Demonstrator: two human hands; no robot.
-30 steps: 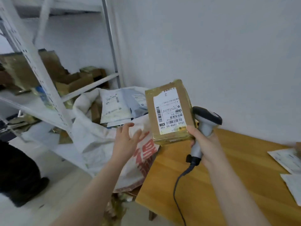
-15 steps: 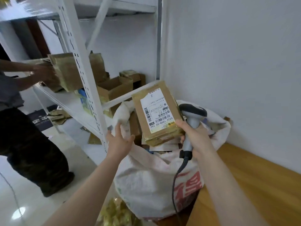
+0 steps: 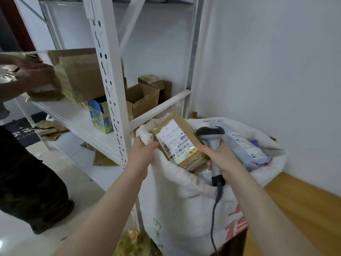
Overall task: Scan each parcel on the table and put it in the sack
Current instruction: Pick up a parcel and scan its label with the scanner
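Observation:
A brown cardboard parcel (image 3: 177, 141) with a white shipping label sits tilted in the mouth of the white woven sack (image 3: 184, 209). My right hand (image 3: 219, 157) holds both the parcel's lower right corner and the grey barcode scanner (image 3: 212, 139), whose cable hangs down over the sack. My left hand (image 3: 144, 150) grips the sack's rim at its left side and holds it open. A grey plastic mailer (image 3: 245, 148) lies inside the sack to the right.
A white metal shelf rack (image 3: 108, 85) with cardboard boxes (image 3: 81, 76) stands left of the sack. Another person (image 3: 27, 172) stands at the far left, handling items on the shelf. The wooden table (image 3: 295, 209) edge is at lower right. A white wall is behind.
My right hand has lowered the parcel and scanner into the sack's mouth. My left hand has closed on the sack's rim. The view has turned left, away from the table.

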